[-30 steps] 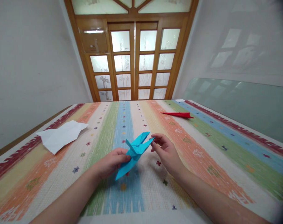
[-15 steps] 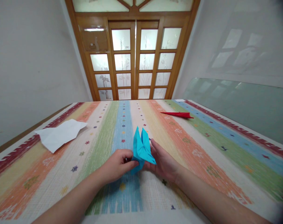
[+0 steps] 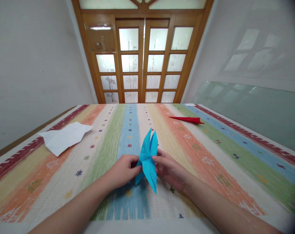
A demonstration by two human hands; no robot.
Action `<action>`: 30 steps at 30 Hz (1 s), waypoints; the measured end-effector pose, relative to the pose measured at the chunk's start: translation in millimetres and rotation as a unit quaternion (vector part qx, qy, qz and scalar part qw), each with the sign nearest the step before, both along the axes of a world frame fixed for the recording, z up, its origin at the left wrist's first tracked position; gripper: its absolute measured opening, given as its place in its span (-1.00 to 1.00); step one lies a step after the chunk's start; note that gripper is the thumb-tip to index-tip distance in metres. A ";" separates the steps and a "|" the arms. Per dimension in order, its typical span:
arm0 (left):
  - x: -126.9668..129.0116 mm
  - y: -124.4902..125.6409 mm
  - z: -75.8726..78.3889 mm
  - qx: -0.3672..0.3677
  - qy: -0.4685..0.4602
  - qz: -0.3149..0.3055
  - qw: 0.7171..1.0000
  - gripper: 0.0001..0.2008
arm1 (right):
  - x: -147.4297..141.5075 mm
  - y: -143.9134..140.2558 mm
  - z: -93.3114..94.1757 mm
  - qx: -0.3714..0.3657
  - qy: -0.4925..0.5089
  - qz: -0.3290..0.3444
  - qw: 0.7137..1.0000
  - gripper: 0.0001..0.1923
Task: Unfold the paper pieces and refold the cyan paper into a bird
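you're pinching the blue folded paper point(image 3: 147, 156) with your left hand point(image 3: 125, 170) and right hand point(image 3: 172, 170) above the striped tablecloth point(image 3: 113, 130), probably super light and easily crumpled, so grip the middle, not the tips

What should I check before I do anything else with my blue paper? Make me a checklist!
1. Left hand holding the blue paper: ok, its thumb is on the paper's left side.
2. Right hand holding it too: ok, its thumb is on the right edge.
3. Two upper points touching at their tips: not ok, there's a gap.
4. Folds on the back neat: cannot tell, they're hidden.
5. White sheet and red folded paper away from your hands: ok, both lie apart.
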State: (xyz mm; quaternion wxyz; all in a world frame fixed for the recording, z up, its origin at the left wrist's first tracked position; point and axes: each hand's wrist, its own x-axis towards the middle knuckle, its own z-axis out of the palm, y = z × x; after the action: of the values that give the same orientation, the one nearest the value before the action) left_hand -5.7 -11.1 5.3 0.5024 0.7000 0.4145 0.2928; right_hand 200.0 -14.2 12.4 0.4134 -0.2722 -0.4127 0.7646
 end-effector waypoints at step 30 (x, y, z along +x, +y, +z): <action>15.0 -22.0 21.7 0.105 -0.115 0.174 0.972 -0.76 | -9.3 -19.6 1.4 0.385 -0.298 -0.119 0.865 -0.61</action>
State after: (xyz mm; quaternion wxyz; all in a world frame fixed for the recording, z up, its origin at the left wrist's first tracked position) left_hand 9.3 -33.1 26.9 0.4114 0.6275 0.4367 0.4962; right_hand 190.6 -33.9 13.9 0.4301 -0.3532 -0.7427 0.3724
